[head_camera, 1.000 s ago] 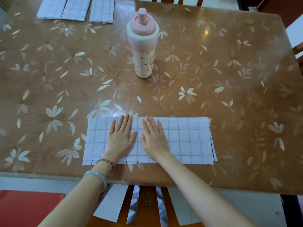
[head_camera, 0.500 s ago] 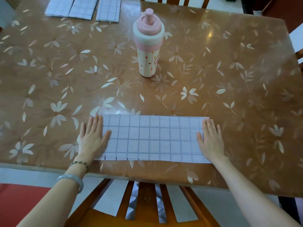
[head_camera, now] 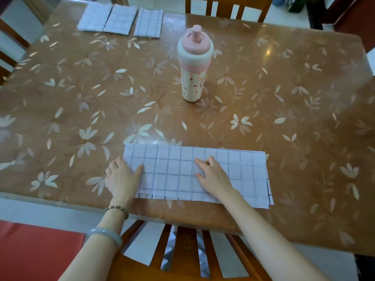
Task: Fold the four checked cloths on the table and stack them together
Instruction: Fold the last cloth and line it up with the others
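A white checked cloth (head_camera: 172, 171), folded into a long strip, lies flat along the near edge of the table (head_camera: 284, 98). My left hand (head_camera: 123, 177) is at the strip's left end, thumb on top and fingers curled around the edge. My right hand (head_camera: 213, 175) rests on the middle of the strip, fingers bent and pressing down. Three folded checked cloths lie side by side at the far left: the first (head_camera: 94, 17), the second (head_camera: 121, 19), the third (head_camera: 149, 23).
A pink and white bottle (head_camera: 194, 65) stands upright mid-table, beyond the strip. A wooden chair (head_camera: 182, 250) sits below the near edge, another chair (head_camera: 223, 7) at the far side. A red cushion (head_camera: 30, 250) lies at lower left.
My right hand has slid from the strip's right end to its middle. My left hand stays at the left end, its fingers now curled around the edge.
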The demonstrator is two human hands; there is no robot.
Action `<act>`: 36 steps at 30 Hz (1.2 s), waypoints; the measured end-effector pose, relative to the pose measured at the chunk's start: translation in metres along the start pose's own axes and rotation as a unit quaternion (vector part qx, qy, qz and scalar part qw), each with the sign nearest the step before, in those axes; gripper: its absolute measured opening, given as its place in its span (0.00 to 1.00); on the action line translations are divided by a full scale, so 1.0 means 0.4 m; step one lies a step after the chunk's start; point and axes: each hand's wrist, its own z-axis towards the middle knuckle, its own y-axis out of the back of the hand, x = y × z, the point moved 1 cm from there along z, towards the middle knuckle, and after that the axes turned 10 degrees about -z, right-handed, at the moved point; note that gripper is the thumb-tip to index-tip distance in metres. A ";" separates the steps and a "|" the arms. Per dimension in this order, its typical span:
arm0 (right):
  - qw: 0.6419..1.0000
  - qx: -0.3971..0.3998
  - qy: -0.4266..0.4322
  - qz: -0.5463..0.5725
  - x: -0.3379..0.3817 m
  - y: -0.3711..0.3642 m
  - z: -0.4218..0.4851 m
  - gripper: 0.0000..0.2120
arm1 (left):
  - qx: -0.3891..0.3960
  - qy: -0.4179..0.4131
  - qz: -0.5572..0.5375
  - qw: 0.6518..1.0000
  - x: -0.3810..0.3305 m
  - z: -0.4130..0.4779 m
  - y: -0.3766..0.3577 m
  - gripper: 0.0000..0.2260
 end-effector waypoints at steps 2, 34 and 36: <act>1.000 0.027 -0.005 -0.009 0.001 -0.007 0.002 0.25 | 0.002 0.013 -0.010 1.000 -0.005 -0.002 0.002 0.34; 0.996 0.077 -0.005 0.051 0.137 -0.040 0.066 0.38 | 0.133 -0.129 -0.219 0.958 -0.118 -0.015 0.365 0.06; 0.995 0.075 -0.007 0.060 0.134 -0.041 0.067 0.38 | 0.140 -0.152 -0.216 0.954 -0.150 -0.032 0.364 0.10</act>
